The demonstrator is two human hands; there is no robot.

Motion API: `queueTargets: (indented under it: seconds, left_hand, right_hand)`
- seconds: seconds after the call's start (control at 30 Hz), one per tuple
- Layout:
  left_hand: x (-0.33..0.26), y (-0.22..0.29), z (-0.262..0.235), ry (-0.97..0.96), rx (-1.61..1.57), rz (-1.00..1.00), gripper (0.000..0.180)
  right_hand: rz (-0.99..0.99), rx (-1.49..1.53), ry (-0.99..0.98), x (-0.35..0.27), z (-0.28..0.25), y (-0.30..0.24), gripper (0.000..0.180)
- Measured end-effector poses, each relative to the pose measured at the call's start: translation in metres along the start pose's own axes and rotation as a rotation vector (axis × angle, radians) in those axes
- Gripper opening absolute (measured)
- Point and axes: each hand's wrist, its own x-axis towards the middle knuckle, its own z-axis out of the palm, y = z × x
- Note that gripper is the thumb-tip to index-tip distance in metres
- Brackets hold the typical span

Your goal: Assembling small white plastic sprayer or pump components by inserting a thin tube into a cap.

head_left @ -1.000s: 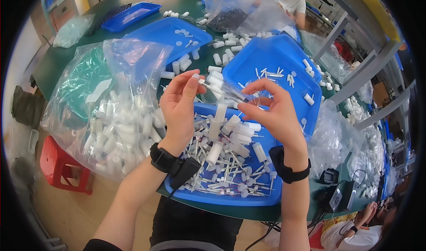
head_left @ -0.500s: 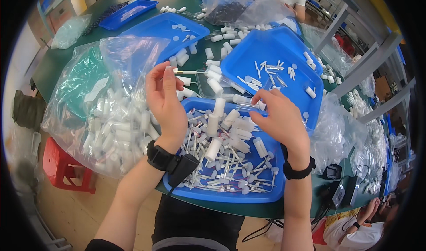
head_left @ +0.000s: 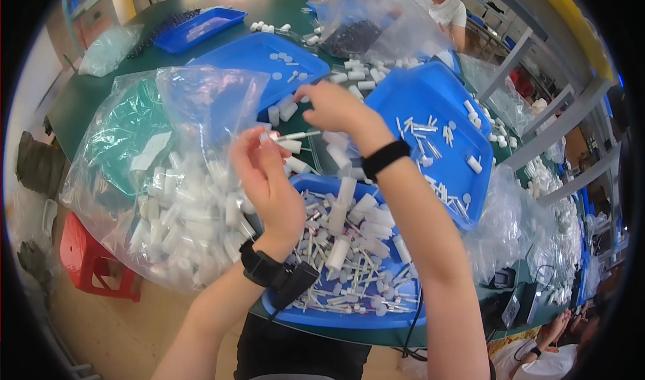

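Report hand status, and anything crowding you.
Left hand pinching thin white rod. Right hand near white cylinders, grip unclear. Bulky clear bag close on left hand's left.

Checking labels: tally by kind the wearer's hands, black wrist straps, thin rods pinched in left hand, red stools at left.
Left hand and right hand: 2
Black wrist straps: 2
Thin white rod: 1
Red stool: 1
Total: 6

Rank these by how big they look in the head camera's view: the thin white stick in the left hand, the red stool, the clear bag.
1. Clear bag, by far
2. Red stool, partly hidden behind the bag
3. Thin white stick in the left hand
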Motion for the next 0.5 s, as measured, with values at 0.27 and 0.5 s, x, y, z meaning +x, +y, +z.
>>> queueTargets:
  seconds: [0.27,0.5]
  left_hand:
    - [0.002,-0.004,-0.007,-0.023,-0.028,-0.002,0.021]
    - [0.001,-0.006,-0.007,-0.035,-0.027,0.005,0.021]
  right_hand:
    - [0.056,0.163,-0.272,0.034,0.036,-0.017,0.069]
    - [-0.041,0.054,-0.258,0.026,0.050,-0.024,0.037]
